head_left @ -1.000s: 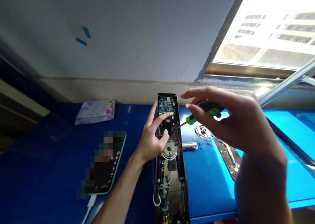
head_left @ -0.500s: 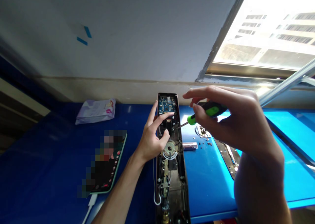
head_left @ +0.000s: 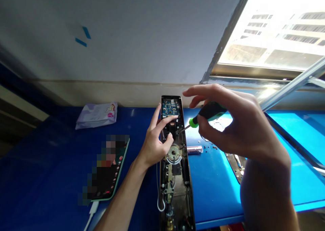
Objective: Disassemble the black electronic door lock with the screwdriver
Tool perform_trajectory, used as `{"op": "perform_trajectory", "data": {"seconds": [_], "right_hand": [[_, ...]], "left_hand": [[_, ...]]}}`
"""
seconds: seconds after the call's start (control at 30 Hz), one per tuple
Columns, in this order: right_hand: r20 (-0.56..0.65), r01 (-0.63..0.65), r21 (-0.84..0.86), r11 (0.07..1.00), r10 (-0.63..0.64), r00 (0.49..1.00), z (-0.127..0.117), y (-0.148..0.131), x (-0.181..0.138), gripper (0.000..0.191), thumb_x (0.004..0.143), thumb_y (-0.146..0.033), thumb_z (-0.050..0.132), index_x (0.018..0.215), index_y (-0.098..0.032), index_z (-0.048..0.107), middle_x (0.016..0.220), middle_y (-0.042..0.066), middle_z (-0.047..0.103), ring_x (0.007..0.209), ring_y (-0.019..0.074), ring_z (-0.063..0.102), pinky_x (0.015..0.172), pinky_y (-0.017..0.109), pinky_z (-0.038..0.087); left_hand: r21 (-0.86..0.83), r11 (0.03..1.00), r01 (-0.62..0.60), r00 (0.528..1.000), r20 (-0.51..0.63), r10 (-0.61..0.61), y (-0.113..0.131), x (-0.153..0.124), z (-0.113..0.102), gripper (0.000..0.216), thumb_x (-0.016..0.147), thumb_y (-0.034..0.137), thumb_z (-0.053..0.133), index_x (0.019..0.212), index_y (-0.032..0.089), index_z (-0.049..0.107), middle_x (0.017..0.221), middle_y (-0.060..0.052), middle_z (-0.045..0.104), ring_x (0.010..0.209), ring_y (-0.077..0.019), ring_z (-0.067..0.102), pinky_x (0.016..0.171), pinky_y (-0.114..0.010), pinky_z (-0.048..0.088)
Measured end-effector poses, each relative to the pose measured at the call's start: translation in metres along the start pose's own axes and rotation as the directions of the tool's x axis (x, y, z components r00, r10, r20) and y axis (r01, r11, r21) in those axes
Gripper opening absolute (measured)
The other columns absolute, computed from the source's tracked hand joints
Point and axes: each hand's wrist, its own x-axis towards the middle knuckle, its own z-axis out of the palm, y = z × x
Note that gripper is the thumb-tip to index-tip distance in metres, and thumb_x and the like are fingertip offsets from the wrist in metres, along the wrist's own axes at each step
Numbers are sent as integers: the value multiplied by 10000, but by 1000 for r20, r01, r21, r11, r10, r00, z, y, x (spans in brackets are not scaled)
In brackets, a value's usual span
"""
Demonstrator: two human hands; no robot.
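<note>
A long, narrow electronic door lock housing (head_left: 181,187) lies open-faced on the blue table, showing a blue circuit board (head_left: 170,108), a round metal disc (head_left: 173,152) and brass-coloured parts. My left hand (head_left: 157,139) steadies it, outer fingers along its left edge, while index finger and thumb bracket a black block (head_left: 172,127). From the right, my right hand (head_left: 233,119) holds a green-and-black screwdriver (head_left: 212,111) by its handle, some fingers raised off it. The slanting shaft reaches into the housing beside the black block; its tip seems to meet a screw, too small to be sure.
Several small screws (head_left: 214,147) and a shiny cylinder (head_left: 195,150) lie right of the housing. A dark plate (head_left: 235,166) is partly behind my right arm. At left are a phone (head_left: 109,176) on a white cable (head_left: 93,209) and a soft packet (head_left: 98,116).
My right hand has shifted slightly left, and the screwdriver handle appears turned, now showing more black. The tip stays beside the black block. The whole view has drifted a little; my left hand keeps its place.
</note>
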Motion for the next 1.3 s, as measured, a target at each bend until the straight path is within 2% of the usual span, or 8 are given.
{"op": "perform_trajectory", "data": {"seconds": [0.23,0.43,0.6,0.67,0.8,1.0,1.17,1.3], "right_hand": [[-48,-6,-77,997,2,999,0,2,-1,181,977,-320,723,1112,-202,742,830,0,769,633,134,686,617,313,584],[-20,-3,-44,999,2,1000,-1,0,-2,361,921,-180,649,1273,-259,671,1080,38,788,881,200,746,743,357,634],[-40,-42,-81,996,39,998,-1,0,-1,199,977,-350,721,1130,-223,733,892,19,773,692,166,709,648,342,594],[-42,-37,-69,997,34,999,-1,0,-2,178,977,-269,694,1145,-222,729,918,20,778,717,167,721,658,337,596],[5,-26,-31,999,26,1000,-2,-2,-2,417,887,-131,657,1285,-255,660,1071,48,779,899,211,745,750,361,628],[-28,-31,-45,998,30,999,0,0,-1,161,964,-304,722,1094,-210,740,870,19,773,657,151,687,628,329,583],[-2,-41,-32,999,41,999,-1,0,-2,403,877,-137,674,1262,-257,681,1102,48,782,845,196,746,749,346,636],[-17,-48,-76,996,47,999,0,0,-1,268,935,-226,679,1202,-253,687,945,24,764,709,172,713,654,335,610]], "left_hand": [[23,1000,-8,1000,0,8,0,0,0,516,905,92,588,1397,243,624,1783,-101,220,1638,-341,254,1311,-604,282],[35,999,-7,1000,4,7,0,0,0,479,901,96,593,1357,234,654,1792,-86,198,1625,-352,291,1309,-606,293],[41,999,-16,1000,-7,16,0,0,0,437,902,107,602,1320,222,665,1787,-101,212,1628,-361,278,1303,-623,299],[50,999,-11,1000,1,11,0,0,0,447,899,102,601,1322,229,667,1787,-93,212,1627,-360,281,1301,-635,294],[47,999,-15,1000,1,15,1,0,-1,464,892,89,597,1325,235,677,1788,-80,214,1623,-356,294,1301,-623,305],[31,999,-11,1000,-18,11,0,0,1,438,898,107,606,1312,228,680,1781,-99,230,1620,-361,302,1292,-619,327],[24,1000,-16,1000,-6,16,0,0,0,447,897,95,584,1312,226,686,1786,-87,212,1620,-341,311,1303,-595,322],[47,999,-6,1000,-12,6,1,0,-1,447,899,118,593,1321,237,681,1779,-90,232,1597,-363,354,1284,-618,357]]}}
